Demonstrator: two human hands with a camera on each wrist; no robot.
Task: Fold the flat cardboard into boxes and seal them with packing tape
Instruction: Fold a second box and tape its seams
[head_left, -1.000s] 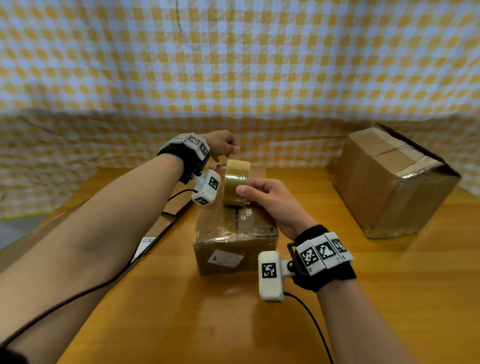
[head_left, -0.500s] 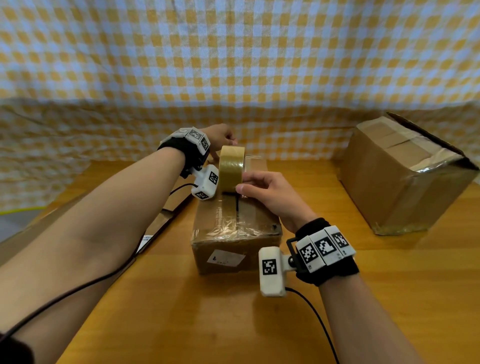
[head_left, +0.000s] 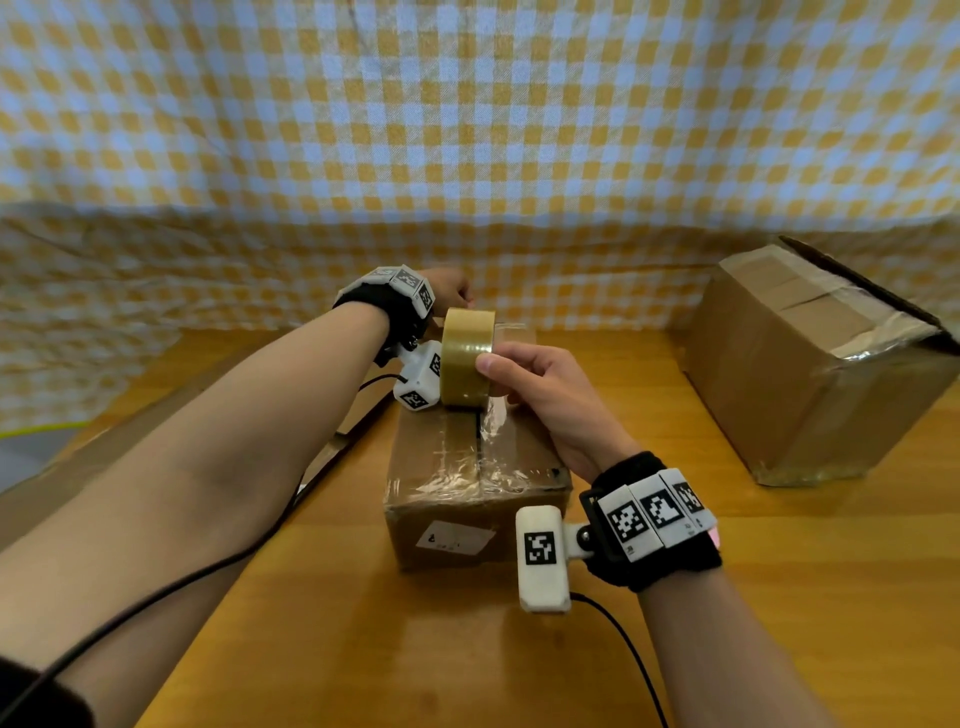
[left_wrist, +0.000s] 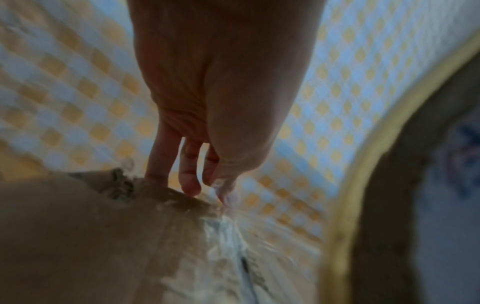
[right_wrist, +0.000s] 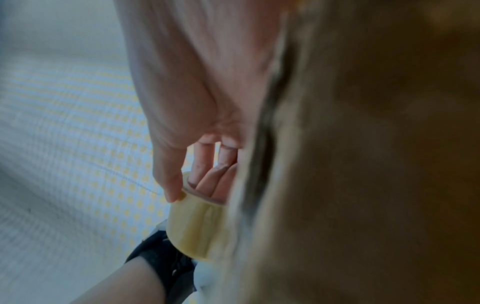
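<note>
- A small cardboard box (head_left: 475, 467) sits in the middle of the wooden surface (head_left: 779, 597), its top flaps folded down and meeting at a centre seam, with shiny clear tape already wrinkled over the near part of the top.
- The right hand (head_left: 545, 395) holds the roll of packing tape (head_left: 465, 358) on edge above the far half of the box; the thumb lies on the outer face of the roll and, in the right wrist view, the fingers (right_wrist: 207, 176) reach into its core.
- A clear strip of tape runs from the roll toward the far edge of the box.
- The left hand (head_left: 449, 291) is at that far edge, beyond the roll; in the left wrist view its fingers (left_wrist: 191, 176) point down with the tips touching the cardboard and the tape end. The view is blurred, so whether they pinch the tape or only press it cannot be told.
- A second, larger cardboard box (head_left: 815, 364) stands well apart at the right of the surface, tilted, its top taped.
- Flat cardboard (head_left: 332, 457) lies to the left of the small box, partly under the left forearm.
- A yellow-and-white checked cloth (head_left: 467, 156) hangs behind the surface.
</note>
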